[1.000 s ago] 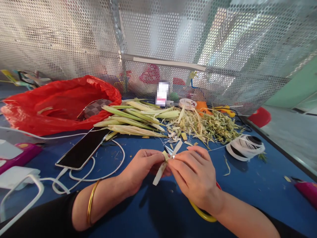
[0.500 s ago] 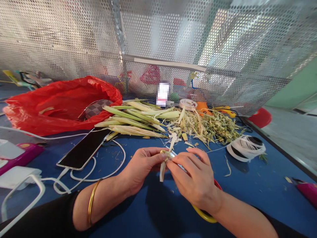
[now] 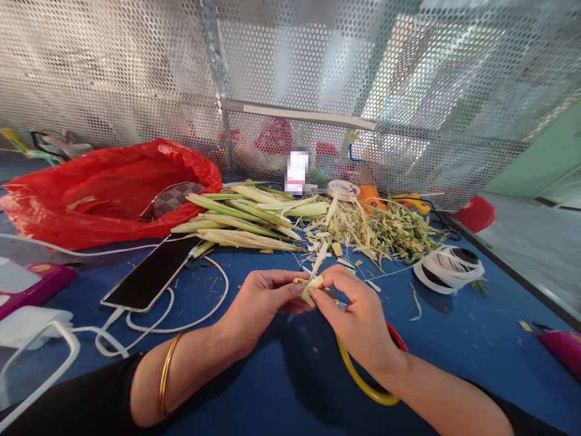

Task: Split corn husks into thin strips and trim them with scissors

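Observation:
Over the near middle of the blue table, my left hand (image 3: 256, 309) pinches a pale strip of corn husk (image 3: 313, 292) between thumb and fingers. Opposite it, the thumb and forefinger of my right hand (image 3: 363, 321) are closed on the same strip, which is folded across itself, one end pointing up and away. A pair of scissors (image 3: 359, 383) with a yellow and red handle sits in my right hand as well. Its handle shows below the palm; the blades are mostly hidden behind the fingers and the husk.
Long corn husk leaves (image 3: 254, 218) lie beyond my hands, next to dried shreds and sprigs (image 3: 403, 233). A white thread spool (image 3: 447, 269) stands right. On the left are a phone (image 3: 145, 275) with a looping white cable and a red plastic bag (image 3: 181, 160). Perforated metal panels rise behind.
The husk end that hung down between my hands is now folded up across the strip. My right hand has turned, its fingers moving up, and more of the scissors' yellow handle shows.

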Available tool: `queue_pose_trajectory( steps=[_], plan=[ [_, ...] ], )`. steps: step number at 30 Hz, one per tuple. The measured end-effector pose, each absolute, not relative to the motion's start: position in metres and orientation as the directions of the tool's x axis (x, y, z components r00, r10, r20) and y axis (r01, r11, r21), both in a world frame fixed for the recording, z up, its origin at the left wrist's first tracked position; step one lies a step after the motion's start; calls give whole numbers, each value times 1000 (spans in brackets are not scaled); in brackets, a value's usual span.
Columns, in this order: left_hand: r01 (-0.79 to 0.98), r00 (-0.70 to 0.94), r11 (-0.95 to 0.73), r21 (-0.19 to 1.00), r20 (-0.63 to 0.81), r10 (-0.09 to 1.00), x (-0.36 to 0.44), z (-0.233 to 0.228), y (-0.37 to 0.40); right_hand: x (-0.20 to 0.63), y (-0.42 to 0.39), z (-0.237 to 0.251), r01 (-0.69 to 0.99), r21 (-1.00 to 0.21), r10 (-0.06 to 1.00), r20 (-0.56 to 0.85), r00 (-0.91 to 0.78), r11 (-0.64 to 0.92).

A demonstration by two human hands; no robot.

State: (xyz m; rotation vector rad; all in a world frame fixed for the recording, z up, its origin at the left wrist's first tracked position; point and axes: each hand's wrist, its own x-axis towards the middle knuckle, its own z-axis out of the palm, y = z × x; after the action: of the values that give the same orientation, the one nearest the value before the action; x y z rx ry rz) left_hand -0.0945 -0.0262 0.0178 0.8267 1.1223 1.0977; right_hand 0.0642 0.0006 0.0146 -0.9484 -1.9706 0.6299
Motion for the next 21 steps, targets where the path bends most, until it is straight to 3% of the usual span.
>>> queue_pose_trajectory(
  steps=[4, 11, 16, 21],
  plan=[
    [-254, 91, 290, 923, -275, 957, -96, 19, -25, 63, 4, 15, 286, -906, 915, 208, -345, 313],
    [-223, 38, 267, 937, -265, 963, -93, 20, -24, 62, 5, 12, 183, -964, 910, 105, -401, 192],
    [-266, -85, 241, 934, -272, 959, -96, 18, -21, 63, 1, 4, 311, -870, 890, 257, -376, 382],
    [-302, -107, 233, 924, -275, 955, -97, 18, -18, 66, 0, 3, 443, -536, 694, 531, -486, 719]
  ],
)
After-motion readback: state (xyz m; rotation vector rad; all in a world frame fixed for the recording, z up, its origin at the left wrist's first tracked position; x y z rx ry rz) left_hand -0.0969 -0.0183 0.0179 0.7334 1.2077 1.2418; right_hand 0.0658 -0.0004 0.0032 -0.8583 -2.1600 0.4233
